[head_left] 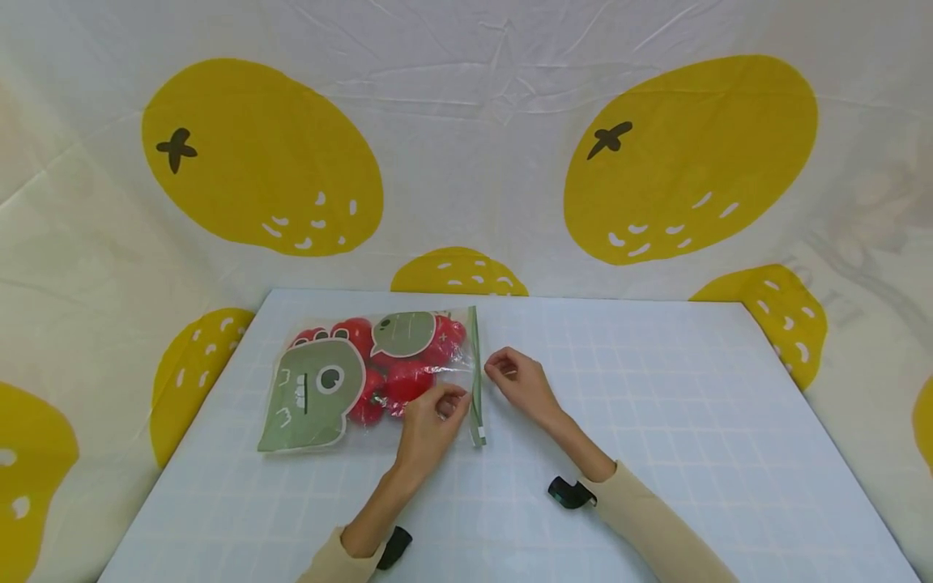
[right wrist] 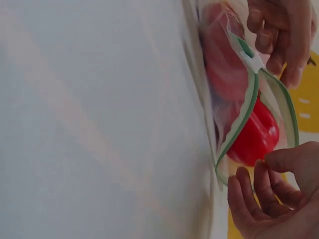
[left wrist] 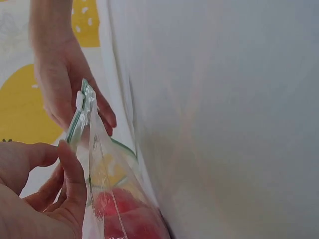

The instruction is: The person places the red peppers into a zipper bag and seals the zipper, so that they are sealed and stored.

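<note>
A clear zip bag (head_left: 452, 380) with a green cartoon dinosaur print lies on the left-centre of the table, its green zip edge facing right. Shiny red bell peppers (right wrist: 256, 132) fill it. The bag's mouth gapes in the right wrist view, and a white slider (right wrist: 253, 60) sits at the near end of the zip. My left hand (head_left: 432, 425) pinches the raised zip edge near that slider with thumb and forefinger. Just right of the edge is my right hand (head_left: 526, 385), fingers loosely bent, with nothing visible between them.
A pale checked cloth covers the table (head_left: 656, 421). Behind and beside it hangs a white curtain (head_left: 466, 162) printed with big yellow fruit. Each wrist carries a small black camera (head_left: 571, 492).
</note>
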### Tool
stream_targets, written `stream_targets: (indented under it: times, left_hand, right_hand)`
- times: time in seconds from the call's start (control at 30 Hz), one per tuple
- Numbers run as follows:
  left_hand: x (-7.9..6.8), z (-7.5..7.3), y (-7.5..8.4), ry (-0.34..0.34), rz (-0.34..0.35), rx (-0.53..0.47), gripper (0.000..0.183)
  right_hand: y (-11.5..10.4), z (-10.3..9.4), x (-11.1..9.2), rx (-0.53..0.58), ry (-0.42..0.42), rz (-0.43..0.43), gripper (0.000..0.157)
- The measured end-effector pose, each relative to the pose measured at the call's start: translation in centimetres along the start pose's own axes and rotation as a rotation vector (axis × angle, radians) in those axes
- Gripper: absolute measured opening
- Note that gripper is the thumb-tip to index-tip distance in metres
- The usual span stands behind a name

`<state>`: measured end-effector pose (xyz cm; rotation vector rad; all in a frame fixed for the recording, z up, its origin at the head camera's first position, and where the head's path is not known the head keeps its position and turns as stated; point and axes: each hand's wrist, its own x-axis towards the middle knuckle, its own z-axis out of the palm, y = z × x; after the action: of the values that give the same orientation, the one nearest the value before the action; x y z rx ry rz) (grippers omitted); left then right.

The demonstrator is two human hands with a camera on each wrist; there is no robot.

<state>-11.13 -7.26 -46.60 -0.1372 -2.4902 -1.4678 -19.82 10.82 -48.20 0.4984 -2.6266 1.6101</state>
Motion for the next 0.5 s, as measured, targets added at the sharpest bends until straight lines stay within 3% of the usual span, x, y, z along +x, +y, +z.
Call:
stream_targets:
  times: [0.5]
  left_hand:
    - [-2.7, 0.1, 0.2, -0.115, -0.171, -0.135, 0.017]
  right_hand:
    - [-0.1, -1.0, -3.7, -0.094, -0.028, -0.132, 0.008]
